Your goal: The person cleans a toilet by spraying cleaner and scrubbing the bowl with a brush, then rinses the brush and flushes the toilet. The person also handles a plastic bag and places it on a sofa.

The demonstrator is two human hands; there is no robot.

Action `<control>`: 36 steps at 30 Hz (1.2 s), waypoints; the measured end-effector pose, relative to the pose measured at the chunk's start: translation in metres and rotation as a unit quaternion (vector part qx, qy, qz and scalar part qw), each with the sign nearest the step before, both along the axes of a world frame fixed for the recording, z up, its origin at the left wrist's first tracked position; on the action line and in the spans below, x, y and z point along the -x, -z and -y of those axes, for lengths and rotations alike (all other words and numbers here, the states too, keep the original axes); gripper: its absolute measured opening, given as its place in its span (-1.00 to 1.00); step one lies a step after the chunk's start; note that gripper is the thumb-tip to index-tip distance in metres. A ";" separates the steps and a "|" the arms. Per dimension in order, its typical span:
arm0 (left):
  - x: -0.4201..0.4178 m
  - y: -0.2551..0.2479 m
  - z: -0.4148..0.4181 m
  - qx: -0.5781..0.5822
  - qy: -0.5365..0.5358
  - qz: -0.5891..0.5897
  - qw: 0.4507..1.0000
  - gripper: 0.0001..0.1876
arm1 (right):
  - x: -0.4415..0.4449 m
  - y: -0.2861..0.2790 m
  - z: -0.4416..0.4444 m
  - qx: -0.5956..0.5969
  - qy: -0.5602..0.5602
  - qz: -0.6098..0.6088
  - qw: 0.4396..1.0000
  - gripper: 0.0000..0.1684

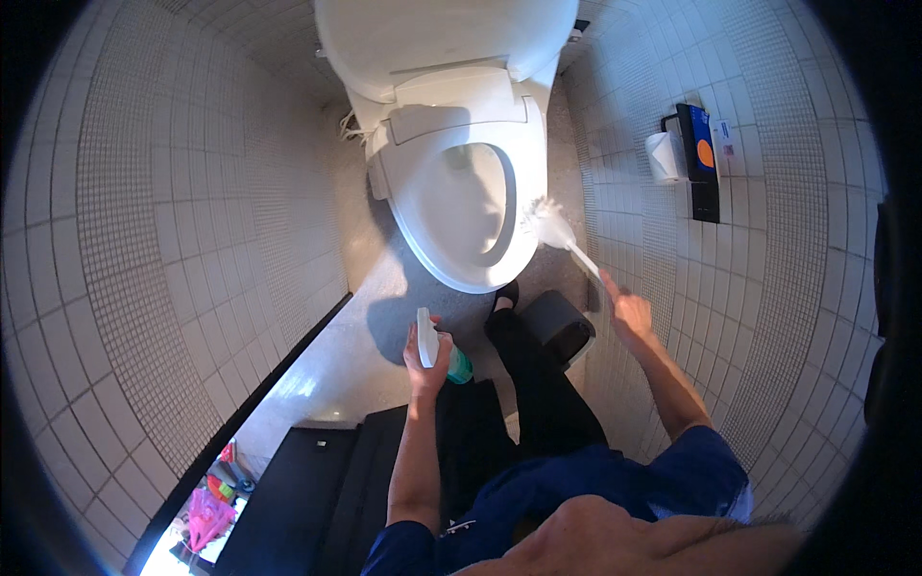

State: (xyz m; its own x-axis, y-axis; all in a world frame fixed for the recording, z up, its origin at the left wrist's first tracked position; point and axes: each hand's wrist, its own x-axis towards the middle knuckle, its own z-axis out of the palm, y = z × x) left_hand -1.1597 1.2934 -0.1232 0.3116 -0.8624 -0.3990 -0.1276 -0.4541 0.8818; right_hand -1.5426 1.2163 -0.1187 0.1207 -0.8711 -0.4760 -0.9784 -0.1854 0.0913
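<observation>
My left hand grips a spray bottle with a white trigger head and green liquid, in front of the toilet. My right hand holds the thin handle of a white toilet brush. The brush's bristle head is at the right side of the white toilet seat; whether it touches the seat I cannot tell. Raised behind the seat is the toilet lid, so the bowl lies open to view.
A dark grey bin stands by my foot, right of the toilet. On the right tiled wall hang a toilet paper roll and a black holder. A black door is at lower left, with a pink plastic bag beyond it.
</observation>
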 end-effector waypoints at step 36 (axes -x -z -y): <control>0.011 0.075 0.001 -0.114 -0.009 -0.009 0.993 -0.64 | 0.012 -0.006 0.037 0.000 -0.047 0.015 0.999 -0.24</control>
State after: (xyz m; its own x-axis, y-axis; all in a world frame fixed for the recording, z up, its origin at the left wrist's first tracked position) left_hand -1.1707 1.2928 -0.1980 0.3175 -0.7434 -0.5887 -0.1025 -0.6441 0.7581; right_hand -1.5544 1.1794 -0.1131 0.2157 -0.8552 -0.4713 -0.9589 -0.2767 0.0632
